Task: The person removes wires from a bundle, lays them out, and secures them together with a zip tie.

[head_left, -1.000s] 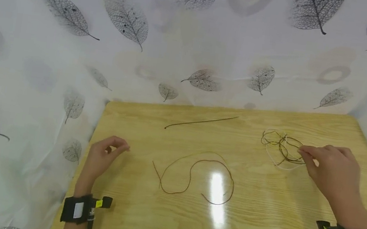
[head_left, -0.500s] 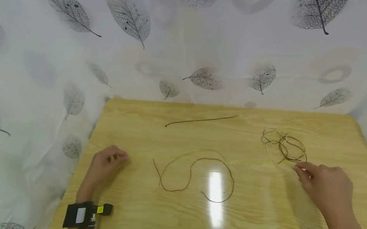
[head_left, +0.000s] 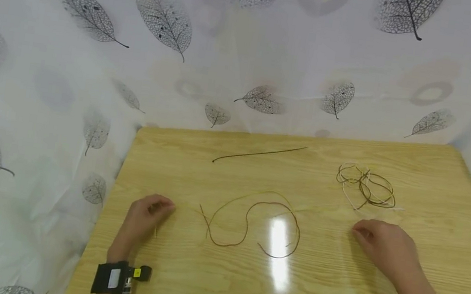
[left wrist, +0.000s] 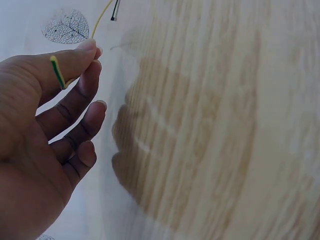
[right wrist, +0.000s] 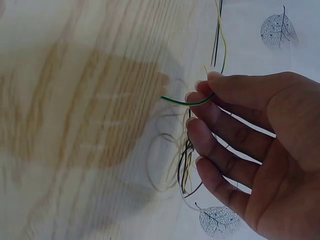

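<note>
On the left of the table, my left hand pinches a yellow-green wire between thumb and forefinger. In the left wrist view, a short end of this wire pokes out behind the thumb, and the rest runs upward. My right hand also pinches yellow-green wire, its curved green end sticking out past the fingertips. Between the hands the wire is too faint to follow in the head view. Below it on the table lie an S-curved reddish-brown wire and an arched yellow wire.
A loose tangle of dark, white and yellow wires lies at the back right, beyond my right hand. One dark wire rests near the table's back edge. Leaf-printed sheeting rises behind and beside the wooden table.
My right hand has left the tangle, moving left and toward me with the yellow-green wire. My left hand has shifted slightly right and nearer. The wires on the table stay put.
</note>
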{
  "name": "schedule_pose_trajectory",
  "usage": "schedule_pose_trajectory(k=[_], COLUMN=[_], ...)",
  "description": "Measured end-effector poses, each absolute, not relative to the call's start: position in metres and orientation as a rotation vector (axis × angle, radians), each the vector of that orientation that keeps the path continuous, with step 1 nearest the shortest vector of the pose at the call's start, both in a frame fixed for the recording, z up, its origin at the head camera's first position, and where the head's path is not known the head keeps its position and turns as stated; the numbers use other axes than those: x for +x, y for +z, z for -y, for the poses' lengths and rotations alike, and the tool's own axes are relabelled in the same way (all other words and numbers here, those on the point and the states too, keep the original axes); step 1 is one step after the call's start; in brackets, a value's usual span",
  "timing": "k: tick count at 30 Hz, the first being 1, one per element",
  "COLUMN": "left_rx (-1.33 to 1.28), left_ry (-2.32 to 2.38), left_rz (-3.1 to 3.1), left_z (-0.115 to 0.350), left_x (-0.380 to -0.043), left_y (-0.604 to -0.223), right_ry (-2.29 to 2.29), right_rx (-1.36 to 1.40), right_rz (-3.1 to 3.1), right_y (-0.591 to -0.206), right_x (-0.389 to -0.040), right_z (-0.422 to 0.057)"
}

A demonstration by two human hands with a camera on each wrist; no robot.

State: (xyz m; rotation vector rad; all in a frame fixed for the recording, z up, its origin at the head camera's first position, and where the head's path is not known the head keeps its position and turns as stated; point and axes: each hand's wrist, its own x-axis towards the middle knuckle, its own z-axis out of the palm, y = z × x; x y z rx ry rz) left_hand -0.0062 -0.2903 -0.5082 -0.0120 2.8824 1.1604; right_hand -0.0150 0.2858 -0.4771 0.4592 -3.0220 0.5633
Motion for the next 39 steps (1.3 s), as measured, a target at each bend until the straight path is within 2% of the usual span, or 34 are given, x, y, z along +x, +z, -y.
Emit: schedule_pose_trajectory(k=[7, 20, 27, 39], left_rx=[0.011, 0.004, 0.026, 0.036], left_ry=[1.129, 1.087, 1.046, 1.041], left_rz=[-2.861, -2.833, -2.849, -2.848], left_z=[0.288, 0.285, 0.285, 0.281], left_x=[-0.006, -0.008, -0.009, -0.011], left_y=[-0.509, -0.509, -0.51, -0.503], right_ry=[0.64, 0.762, 0.701, 0.647], right_rx=[0.449, 0.635, 0.77, 0.843], right_rz=[3.132, 3.125, 3.069, 2.957], right_y=[-0.48, -0.475, -0.479, -0.475], right_x=[-0.013, -0.01, -0.006, -0.005], right_z=[-0.275, -0.257, -0.249, -0.242])
